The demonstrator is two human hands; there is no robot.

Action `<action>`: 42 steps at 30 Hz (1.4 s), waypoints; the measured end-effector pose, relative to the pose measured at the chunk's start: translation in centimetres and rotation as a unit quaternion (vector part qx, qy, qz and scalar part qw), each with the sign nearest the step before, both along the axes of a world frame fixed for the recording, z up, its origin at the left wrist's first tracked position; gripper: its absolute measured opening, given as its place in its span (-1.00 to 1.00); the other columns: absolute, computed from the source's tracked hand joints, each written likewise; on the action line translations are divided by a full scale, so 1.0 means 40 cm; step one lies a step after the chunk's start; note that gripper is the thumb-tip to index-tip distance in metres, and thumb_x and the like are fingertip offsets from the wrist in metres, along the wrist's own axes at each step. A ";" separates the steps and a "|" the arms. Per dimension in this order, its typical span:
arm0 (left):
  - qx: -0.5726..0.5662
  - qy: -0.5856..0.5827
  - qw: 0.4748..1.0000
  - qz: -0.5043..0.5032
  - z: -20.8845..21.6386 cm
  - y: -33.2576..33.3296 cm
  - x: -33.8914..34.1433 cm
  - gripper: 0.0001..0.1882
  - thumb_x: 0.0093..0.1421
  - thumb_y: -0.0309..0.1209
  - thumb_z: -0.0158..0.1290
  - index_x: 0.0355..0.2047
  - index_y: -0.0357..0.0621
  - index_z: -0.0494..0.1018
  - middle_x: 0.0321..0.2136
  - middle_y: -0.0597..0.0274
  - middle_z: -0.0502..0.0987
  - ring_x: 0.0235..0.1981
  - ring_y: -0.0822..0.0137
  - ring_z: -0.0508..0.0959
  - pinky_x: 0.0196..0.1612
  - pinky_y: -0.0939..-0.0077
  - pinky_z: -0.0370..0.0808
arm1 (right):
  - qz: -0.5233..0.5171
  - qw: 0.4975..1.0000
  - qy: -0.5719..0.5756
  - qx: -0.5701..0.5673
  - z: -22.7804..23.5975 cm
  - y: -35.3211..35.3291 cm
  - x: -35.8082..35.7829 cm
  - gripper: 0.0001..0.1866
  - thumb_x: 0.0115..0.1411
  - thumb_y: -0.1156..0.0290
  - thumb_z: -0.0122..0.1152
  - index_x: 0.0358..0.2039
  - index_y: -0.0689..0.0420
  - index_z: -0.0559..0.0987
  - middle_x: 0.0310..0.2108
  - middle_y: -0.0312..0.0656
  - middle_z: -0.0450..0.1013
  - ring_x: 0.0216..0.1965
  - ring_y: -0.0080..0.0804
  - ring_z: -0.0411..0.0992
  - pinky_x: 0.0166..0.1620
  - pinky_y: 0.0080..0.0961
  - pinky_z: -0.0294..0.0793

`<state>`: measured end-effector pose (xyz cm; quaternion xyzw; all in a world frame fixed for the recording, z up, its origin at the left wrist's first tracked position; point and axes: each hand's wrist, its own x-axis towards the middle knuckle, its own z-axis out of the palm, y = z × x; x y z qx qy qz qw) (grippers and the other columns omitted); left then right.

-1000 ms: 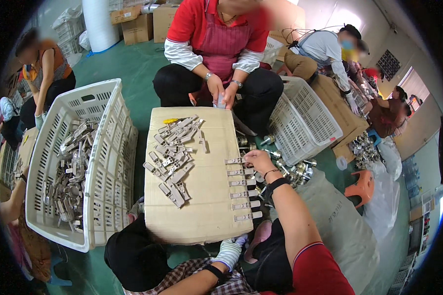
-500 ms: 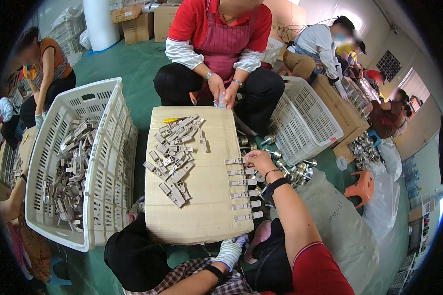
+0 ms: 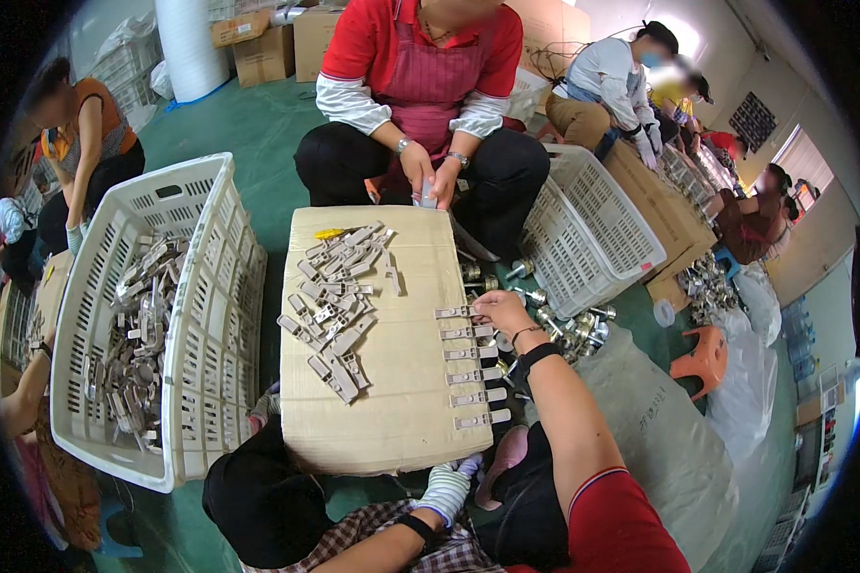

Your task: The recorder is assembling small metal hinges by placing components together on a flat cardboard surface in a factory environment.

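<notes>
My right hand [image 3: 500, 311] pinches the outer end of a flat grey metal clip [image 3: 454, 312] at the right edge of a cardboard-covered board [image 3: 401, 382]. This clip is the farthest in a row of similar clips [image 3: 468, 377] lying across that edge. On the board's left half lies a loose pile of metal clips [image 3: 339, 306], with a small yellow piece [image 3: 329, 234] at its far end. My left hand [image 3: 446, 492], in a striped glove, rests by the board's near edge. Its fingers are partly hidden there.
A white plastic crate [image 3: 215, 315] holding many metal parts stands left of the board. Opposite me sits a person in a red apron [image 3: 430, 86], hands together. Round metal fittings [image 3: 578, 334], another white crate [image 3: 592, 229] and plastic sheeting [image 3: 650, 430] lie to the right.
My right hand stays on the same clip and my left hand keeps its place. Beyond the right-hand crate, a gloved co-worker's arms have shifted.
</notes>
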<state>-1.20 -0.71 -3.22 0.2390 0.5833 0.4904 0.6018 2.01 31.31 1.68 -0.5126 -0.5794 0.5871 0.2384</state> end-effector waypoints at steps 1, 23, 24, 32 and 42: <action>-0.001 -0.008 1.000 0.003 -0.006 -0.001 -0.001 -0.68 0.18 -0.37 0.08 -0.08 -0.25 0.44 -0.17 0.17 0.54 -0.17 0.36 0.48 -0.02 0.47 0.37 | 0.004 1.000 -0.001 0.002 -0.002 0.000 -0.003 -0.93 0.06 0.59 0.17 -0.41 0.31 0.55 -0.48 -0.17 0.51 -0.49 -0.44 0.51 -0.40 -0.57 0.50; -0.005 0.001 1.000 0.006 0.048 -0.001 -0.014 -0.67 0.19 -0.33 0.06 -0.07 -0.23 0.44 -0.15 0.14 0.54 -0.16 0.30 0.48 -0.04 0.45 0.37 | 0.034 0.993 -0.082 0.083 -0.049 0.023 0.008 -0.91 -0.01 0.53 0.24 -0.46 0.27 0.58 -0.56 -0.18 0.52 -0.55 -0.47 0.50 -0.45 -0.51 0.48; 0.000 -0.003 1.000 0.012 0.039 -0.002 -0.012 -0.66 0.19 -0.32 0.06 -0.07 -0.23 0.43 -0.16 0.15 0.54 -0.16 0.31 0.48 -0.04 0.46 0.36 | 0.035 0.991 -0.090 0.089 -0.049 0.020 0.005 -0.90 -0.02 0.52 0.25 -0.46 0.27 0.58 -0.56 -0.18 0.52 -0.55 -0.47 0.50 -0.45 -0.51 0.48; 0.009 -0.004 1.000 0.004 0.008 0.004 0.001 -0.65 0.19 -0.36 0.06 -0.04 -0.23 0.40 -0.12 0.18 0.52 -0.13 0.36 0.46 0.01 0.47 0.34 | 0.041 0.986 -0.111 0.116 -0.053 0.037 0.021 -0.68 -0.03 0.41 0.24 -0.21 0.22 0.56 -0.26 -0.09 0.53 -0.19 -0.31 0.49 -0.15 -0.39 0.45; 0.003 0.008 1.000 0.002 0.041 0.005 -0.015 -0.63 0.19 -0.35 0.06 -0.02 -0.24 0.39 -0.12 0.15 0.51 -0.12 0.31 0.46 0.01 0.45 0.33 | 0.215 0.786 -0.374 0.442 0.069 -0.225 -0.137 -0.12 0.16 -0.16 -0.10 0.23 0.33 0.04 0.29 0.07 -0.09 0.33 -0.13 -0.17 0.30 -0.15 -0.22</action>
